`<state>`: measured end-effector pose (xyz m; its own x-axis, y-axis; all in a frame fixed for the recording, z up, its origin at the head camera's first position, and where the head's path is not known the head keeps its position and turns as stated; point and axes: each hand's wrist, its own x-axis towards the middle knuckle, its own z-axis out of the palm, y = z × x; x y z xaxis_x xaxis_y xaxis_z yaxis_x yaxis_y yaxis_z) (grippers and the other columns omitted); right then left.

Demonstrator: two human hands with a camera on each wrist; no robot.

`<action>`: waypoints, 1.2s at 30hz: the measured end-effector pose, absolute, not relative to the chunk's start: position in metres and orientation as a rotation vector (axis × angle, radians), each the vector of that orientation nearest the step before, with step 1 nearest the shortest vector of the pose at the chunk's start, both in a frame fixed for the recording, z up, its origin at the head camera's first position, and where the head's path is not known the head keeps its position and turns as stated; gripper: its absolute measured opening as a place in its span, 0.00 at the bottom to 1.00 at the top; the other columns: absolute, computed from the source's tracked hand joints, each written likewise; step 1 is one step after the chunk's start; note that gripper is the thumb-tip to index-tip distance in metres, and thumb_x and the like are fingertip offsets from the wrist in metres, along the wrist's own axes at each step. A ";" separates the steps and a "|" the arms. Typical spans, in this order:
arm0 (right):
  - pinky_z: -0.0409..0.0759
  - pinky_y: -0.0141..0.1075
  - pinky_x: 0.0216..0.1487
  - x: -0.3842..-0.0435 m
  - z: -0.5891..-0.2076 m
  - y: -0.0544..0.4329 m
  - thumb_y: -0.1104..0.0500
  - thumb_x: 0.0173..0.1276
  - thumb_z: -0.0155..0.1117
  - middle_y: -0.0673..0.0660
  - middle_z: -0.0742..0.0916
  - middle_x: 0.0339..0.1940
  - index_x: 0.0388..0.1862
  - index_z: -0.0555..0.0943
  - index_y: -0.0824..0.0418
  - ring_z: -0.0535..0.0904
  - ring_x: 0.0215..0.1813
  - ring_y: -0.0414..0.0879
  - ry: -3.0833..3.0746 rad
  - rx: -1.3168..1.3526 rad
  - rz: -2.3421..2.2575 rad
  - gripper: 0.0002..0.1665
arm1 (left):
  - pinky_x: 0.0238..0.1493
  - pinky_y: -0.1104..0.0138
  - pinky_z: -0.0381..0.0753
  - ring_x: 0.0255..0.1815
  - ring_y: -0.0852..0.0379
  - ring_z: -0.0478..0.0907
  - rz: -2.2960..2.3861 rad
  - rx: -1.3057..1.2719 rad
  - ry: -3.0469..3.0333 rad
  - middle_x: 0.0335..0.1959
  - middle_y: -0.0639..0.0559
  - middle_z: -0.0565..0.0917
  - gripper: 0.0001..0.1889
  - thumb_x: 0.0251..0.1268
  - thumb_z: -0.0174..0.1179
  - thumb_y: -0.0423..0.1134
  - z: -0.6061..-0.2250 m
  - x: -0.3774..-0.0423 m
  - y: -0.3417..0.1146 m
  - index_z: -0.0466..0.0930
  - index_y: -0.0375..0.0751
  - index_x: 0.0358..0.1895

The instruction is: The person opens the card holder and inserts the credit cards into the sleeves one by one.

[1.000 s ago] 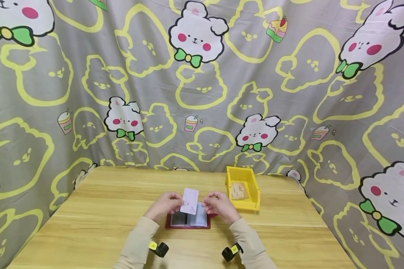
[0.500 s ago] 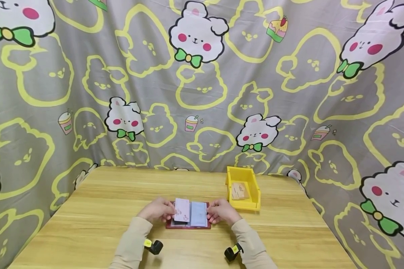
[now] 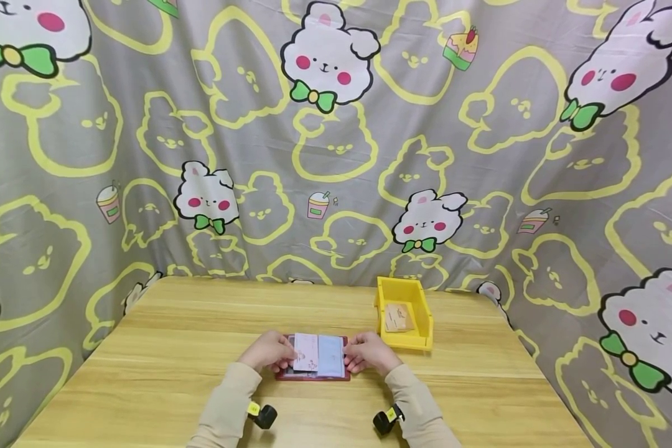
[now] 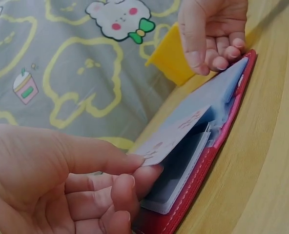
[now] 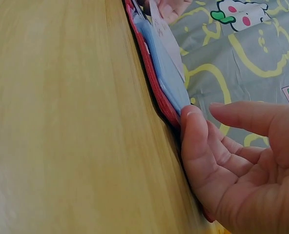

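Pinching a card (image 3: pixel 306 353), the left hand (image 3: pixel 267 350) flanks the holder (image 3: pixel 331 361) opposite the relaxed right hand (image 3: pixel 371 353).

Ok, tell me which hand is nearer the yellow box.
Right. The right hand is at the right edge of the wallet, by the near left corner of the yellow box. The left hand is farther off, at the wallet's left side, pinching the card.

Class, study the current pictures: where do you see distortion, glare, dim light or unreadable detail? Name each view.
Head view: brightly lit, the printed curtain stretched toward the upper right, fine detail on the card too small to make out; left wrist view: dimmer, dark beneath the card; right wrist view: also dimmer, a pale sheen on the table at lower left.
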<state>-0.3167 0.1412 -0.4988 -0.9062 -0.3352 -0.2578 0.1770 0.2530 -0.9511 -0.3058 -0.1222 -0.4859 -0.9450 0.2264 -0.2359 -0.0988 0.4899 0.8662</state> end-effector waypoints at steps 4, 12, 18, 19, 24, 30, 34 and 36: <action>0.80 0.30 0.24 -0.317 -0.500 0.142 0.64 0.68 0.59 0.55 0.83 0.22 0.38 0.77 0.72 0.78 0.19 0.39 2.114 -0.148 -1.694 0.09 | 0.19 0.73 0.70 0.17 0.62 0.69 1.427 0.078 2.454 0.16 0.53 0.77 0.05 0.58 0.63 0.30 -0.484 -0.303 -0.120 0.82 0.33 0.26; 0.80 0.29 0.24 -0.318 -0.502 0.142 0.65 0.68 0.58 0.55 0.83 0.21 0.37 0.77 0.72 0.78 0.19 0.38 2.103 -0.150 -1.702 0.08 | 0.18 0.74 0.68 0.14 0.63 0.66 1.409 0.083 2.490 0.14 0.54 0.75 0.06 0.55 0.63 0.29 -0.483 -0.299 -0.110 0.81 0.35 0.22; 0.80 0.30 0.24 -0.318 -0.502 0.141 0.64 0.68 0.58 0.55 0.83 0.21 0.37 0.77 0.72 0.78 0.19 0.39 2.112 -0.145 -1.698 0.08 | 0.17 0.74 0.69 0.14 0.63 0.67 1.397 0.118 2.530 0.14 0.54 0.76 0.07 0.54 0.64 0.30 -0.485 -0.298 -0.103 0.80 0.36 0.20; 0.80 0.30 0.24 -0.318 -0.502 0.141 0.64 0.68 0.58 0.55 0.83 0.21 0.37 0.77 0.72 0.78 0.19 0.39 2.114 -0.145 -1.698 0.08 | 0.17 0.73 0.70 0.14 0.63 0.67 1.395 0.130 2.541 0.14 0.54 0.76 0.07 0.54 0.64 0.30 -0.486 -0.298 -0.102 0.80 0.36 0.20; 0.80 0.30 0.23 -0.317 -0.502 0.141 0.64 0.68 0.59 0.55 0.83 0.21 0.37 0.77 0.72 0.78 0.19 0.39 2.119 -0.145 -1.696 0.09 | 0.16 0.72 0.68 0.14 0.63 0.67 1.371 0.185 2.603 0.14 0.54 0.77 0.07 0.54 0.65 0.31 -0.489 -0.298 -0.097 0.79 0.38 0.20; 0.80 0.30 0.24 -0.317 -0.502 0.141 0.64 0.68 0.59 0.55 0.84 0.22 0.37 0.77 0.73 0.79 0.19 0.39 2.121 -0.135 -1.689 0.10 | 0.20 0.71 0.69 0.16 0.62 0.70 1.322 0.255 2.696 0.16 0.53 0.80 0.09 0.56 0.65 0.32 -0.487 -0.296 -0.088 0.79 0.39 0.20; 0.80 0.30 0.24 -0.318 -0.502 0.141 0.64 0.68 0.59 0.55 0.84 0.21 0.37 0.77 0.73 0.79 0.20 0.39 2.124 -0.143 -1.687 0.09 | 0.23 0.70 0.69 0.19 0.61 0.70 1.275 0.263 2.754 0.17 0.54 0.81 0.10 0.56 0.66 0.34 -0.483 -0.292 -0.081 0.79 0.39 0.20; 0.80 0.30 0.24 -0.318 -0.502 0.141 0.64 0.68 0.59 0.55 0.84 0.21 0.37 0.77 0.73 0.79 0.20 0.39 2.125 -0.149 -1.689 0.09 | 0.25 0.70 0.68 0.20 0.60 0.70 1.247 0.255 2.786 0.18 0.54 0.80 0.10 0.56 0.66 0.35 -0.482 -0.291 -0.078 0.79 0.40 0.20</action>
<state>-0.3180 0.1409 -0.5025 -0.9061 -0.3369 -0.2560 0.1734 0.2561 -0.9510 -0.2910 -0.0784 -0.4825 -0.9832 0.1827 -0.0035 0.1191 0.6552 0.7460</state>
